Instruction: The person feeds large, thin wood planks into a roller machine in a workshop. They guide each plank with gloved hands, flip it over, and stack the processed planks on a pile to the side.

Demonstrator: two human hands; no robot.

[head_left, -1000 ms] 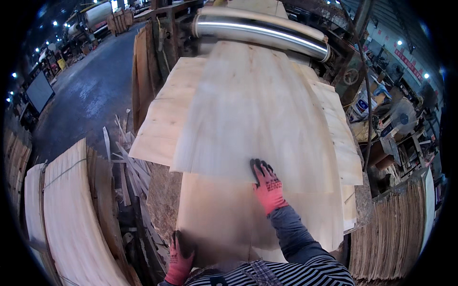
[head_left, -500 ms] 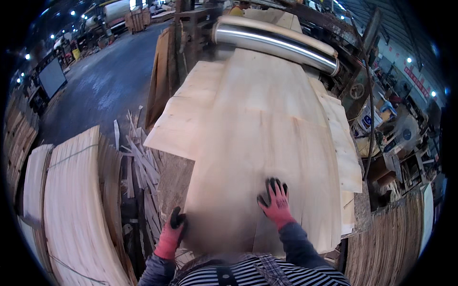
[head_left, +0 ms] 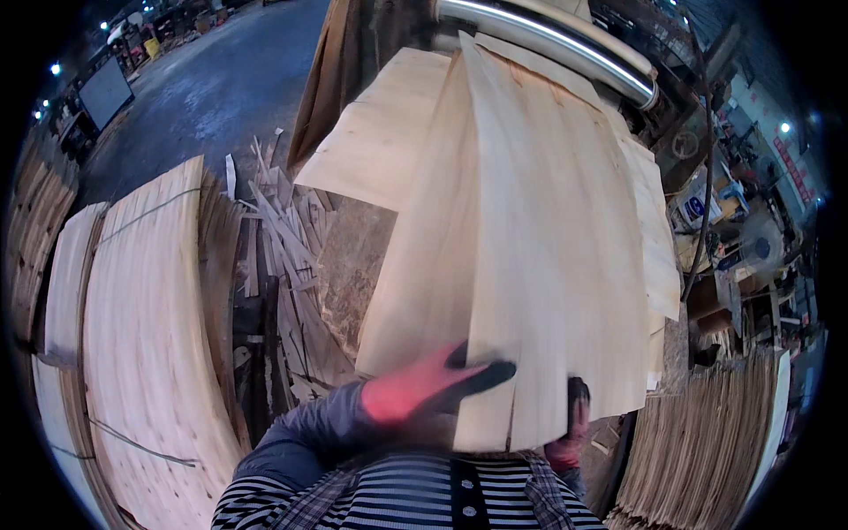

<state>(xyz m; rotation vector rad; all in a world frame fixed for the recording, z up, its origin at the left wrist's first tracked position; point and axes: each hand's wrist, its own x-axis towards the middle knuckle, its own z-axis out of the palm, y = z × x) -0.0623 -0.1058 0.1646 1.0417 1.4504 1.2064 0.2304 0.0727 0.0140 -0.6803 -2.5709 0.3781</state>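
Observation:
A large pale wood veneer sheet [head_left: 556,230] is spread in front of me, its left edge raised in a long fold. Another veneer sheet [head_left: 415,256] shows beneath it on the left. My left hand [head_left: 420,387], in a pink glove with black fingertips, is blurred but closed at the raised left edge, one dark finger over the top sheet and another partly behind it. At the near edge, my right hand [head_left: 576,424] in a matching glove grips the top sheet, black fingers on its face; the rest of that hand is partly hidden.
A shiny metal roller [head_left: 548,44] spans the far end. More veneer [head_left: 375,132] lies beneath on a worn table [head_left: 353,265]. Scrap strips [head_left: 283,230] heap up at left beside tied veneer stacks [head_left: 146,327]. Another stack [head_left: 707,450] stands at near right.
My left hand has moved right onto the sheet's edge, and my right hand down and right to its near edge. The top sheet has shifted toward me, its left side now lifted.

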